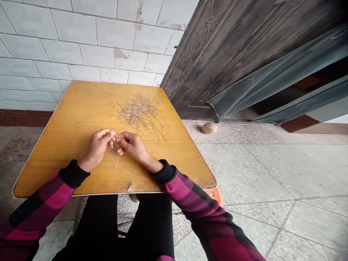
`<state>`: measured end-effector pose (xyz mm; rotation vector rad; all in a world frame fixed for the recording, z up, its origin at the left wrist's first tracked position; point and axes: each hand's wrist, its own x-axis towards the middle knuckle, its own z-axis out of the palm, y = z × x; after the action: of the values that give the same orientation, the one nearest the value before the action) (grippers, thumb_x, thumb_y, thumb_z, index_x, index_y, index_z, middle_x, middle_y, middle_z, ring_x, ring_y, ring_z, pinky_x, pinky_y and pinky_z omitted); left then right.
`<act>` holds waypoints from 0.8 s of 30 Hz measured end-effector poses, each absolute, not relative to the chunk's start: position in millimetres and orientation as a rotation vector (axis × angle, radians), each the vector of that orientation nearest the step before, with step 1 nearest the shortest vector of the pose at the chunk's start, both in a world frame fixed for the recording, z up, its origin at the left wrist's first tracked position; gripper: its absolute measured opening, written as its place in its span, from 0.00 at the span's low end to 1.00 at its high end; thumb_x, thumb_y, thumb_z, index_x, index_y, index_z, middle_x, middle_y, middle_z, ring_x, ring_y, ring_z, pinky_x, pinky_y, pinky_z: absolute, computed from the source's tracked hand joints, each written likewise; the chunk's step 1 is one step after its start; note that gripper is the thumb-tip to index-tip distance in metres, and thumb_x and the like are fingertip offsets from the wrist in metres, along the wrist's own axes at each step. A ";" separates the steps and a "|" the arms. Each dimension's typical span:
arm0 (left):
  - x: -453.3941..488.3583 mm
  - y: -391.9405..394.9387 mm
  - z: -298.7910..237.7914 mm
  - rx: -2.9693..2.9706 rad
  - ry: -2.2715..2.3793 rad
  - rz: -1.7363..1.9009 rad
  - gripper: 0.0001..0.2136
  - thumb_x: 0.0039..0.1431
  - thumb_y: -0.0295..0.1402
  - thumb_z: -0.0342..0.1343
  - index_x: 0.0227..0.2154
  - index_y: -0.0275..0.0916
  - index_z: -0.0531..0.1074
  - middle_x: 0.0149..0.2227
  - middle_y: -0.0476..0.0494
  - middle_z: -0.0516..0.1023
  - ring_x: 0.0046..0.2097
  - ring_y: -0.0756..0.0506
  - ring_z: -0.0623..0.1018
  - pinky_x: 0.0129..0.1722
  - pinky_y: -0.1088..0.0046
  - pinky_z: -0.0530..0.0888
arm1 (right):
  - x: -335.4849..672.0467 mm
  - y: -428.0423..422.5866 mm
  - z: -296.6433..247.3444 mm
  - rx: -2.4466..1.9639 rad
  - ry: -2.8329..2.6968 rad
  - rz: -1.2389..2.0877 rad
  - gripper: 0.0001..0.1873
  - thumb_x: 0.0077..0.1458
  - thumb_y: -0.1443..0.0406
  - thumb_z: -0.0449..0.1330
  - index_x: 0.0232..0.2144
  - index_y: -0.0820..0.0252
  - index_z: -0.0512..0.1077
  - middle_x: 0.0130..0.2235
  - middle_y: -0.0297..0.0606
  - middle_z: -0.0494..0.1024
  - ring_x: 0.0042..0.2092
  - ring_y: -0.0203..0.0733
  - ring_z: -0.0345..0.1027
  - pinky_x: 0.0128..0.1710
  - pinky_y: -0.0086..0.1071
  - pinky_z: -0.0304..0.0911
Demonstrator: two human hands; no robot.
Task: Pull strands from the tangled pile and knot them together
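My left hand [98, 145] and my right hand [133, 145] meet over the near half of the wooden table. Each is closed in a pinch, and a thin, light wire [116, 136] runs between the fingertips. Most of that wire is hidden by the fingers. Just beyond my right hand lies a loose tangle of thin wires [140, 111], some curled into loops, with straight ends sticking out. A short pale bit of wire [116, 166] rests on the tabletop on the near side of my hands.
The yellow-brown table [67, 116] has chipped patches and stands against a white tiled wall [78, 30]. To the right are a dark carved door [212, 47] with a hanging grey-green sheet [244, 98], and a roundish stone-like object [209, 128] on the floor. Something orange [216, 195] shows under the right corner.
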<state>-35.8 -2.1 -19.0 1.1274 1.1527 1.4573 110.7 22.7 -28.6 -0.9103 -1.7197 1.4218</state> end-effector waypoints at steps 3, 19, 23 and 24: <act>-34.2 -3.5 -16.3 1.093 1.138 1.461 0.09 0.50 0.34 0.59 0.20 0.35 0.71 0.21 0.49 0.70 0.21 0.53 0.67 0.22 0.77 0.63 | 110.4 23.1 -27.8 -0.918 -1.713 1.408 0.15 0.56 0.54 0.57 0.31 0.61 0.67 0.24 0.32 0.74 0.23 0.32 0.70 0.22 0.24 0.65; -39.6 -3.3 -14.6 1.034 1.102 1.464 0.07 0.48 0.33 0.61 0.22 0.35 0.72 0.24 0.47 0.73 0.27 0.52 0.70 0.30 0.76 0.67 | 115.7 24.7 -19.7 -0.940 -1.658 1.378 0.14 0.53 0.55 0.60 0.28 0.61 0.70 0.21 0.29 0.70 0.21 0.29 0.62 0.22 0.24 0.56; -42.1 -2.9 -8.5 0.828 0.870 1.395 0.08 0.46 0.32 0.63 0.21 0.35 0.70 0.23 0.49 0.70 0.26 0.53 0.69 0.29 0.76 0.66 | 116.1 29.3 -19.5 -0.828 -1.354 1.810 0.15 0.46 0.56 0.66 0.29 0.60 0.70 0.21 0.27 0.69 0.21 0.27 0.59 0.19 0.21 0.53; -42.4 -2.7 -8.3 0.810 0.829 1.379 0.08 0.46 0.32 0.63 0.21 0.35 0.70 0.22 0.49 0.70 0.26 0.53 0.68 0.29 0.76 0.66 | 116.1 29.9 -19.7 -0.803 -1.299 1.883 0.14 0.45 0.57 0.67 0.29 0.60 0.70 0.21 0.26 0.69 0.21 0.27 0.58 0.18 0.21 0.51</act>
<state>-42.4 -2.7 -8.3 0.8096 0.8293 1.3785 116.1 29.9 -19.7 -0.8034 -1.2986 1.8829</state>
